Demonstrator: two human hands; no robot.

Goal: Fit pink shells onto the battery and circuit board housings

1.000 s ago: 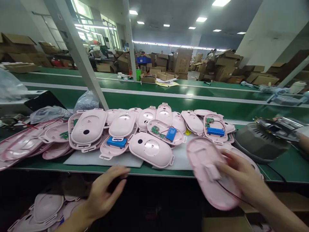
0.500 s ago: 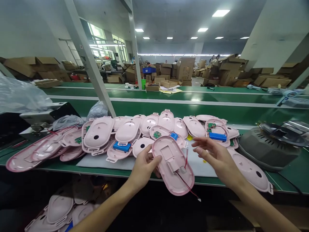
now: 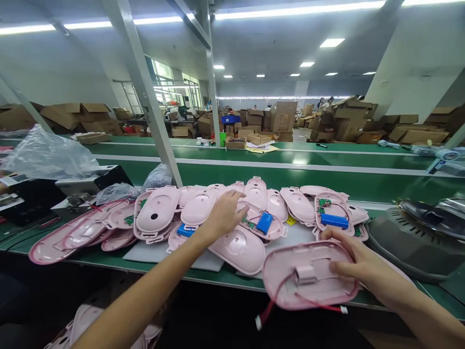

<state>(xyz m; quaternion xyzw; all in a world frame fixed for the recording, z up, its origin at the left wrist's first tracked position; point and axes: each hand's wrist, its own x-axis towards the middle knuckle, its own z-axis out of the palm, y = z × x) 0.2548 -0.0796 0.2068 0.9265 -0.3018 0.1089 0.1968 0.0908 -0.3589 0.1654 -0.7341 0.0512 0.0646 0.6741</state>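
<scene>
My right hand (image 3: 358,269) grips a pink oval plastic shell (image 3: 308,281) by its right end, over the bench's front edge; a red wire with a white plug (image 3: 267,312) hangs from it. My left hand (image 3: 223,213) reaches forward with fingers apart, over a pile of pink shells (image 3: 203,206), right by an open shell holding a green circuit board and a blue battery (image 3: 263,222). It holds nothing. A closed pink shell (image 3: 238,247) lies just below that hand.
More pink shells lie at the left (image 3: 72,230) and under the bench (image 3: 83,327). A second battery shell (image 3: 332,218) sits at the right beside a grey machine (image 3: 410,237). A slanted metal post (image 3: 152,104), plastic bags (image 3: 47,152) and a green conveyor (image 3: 290,172) stand behind.
My left hand let go of the pink shell and reached forward to the pile. My right hand took the shell by its right end and turned it sideways.
</scene>
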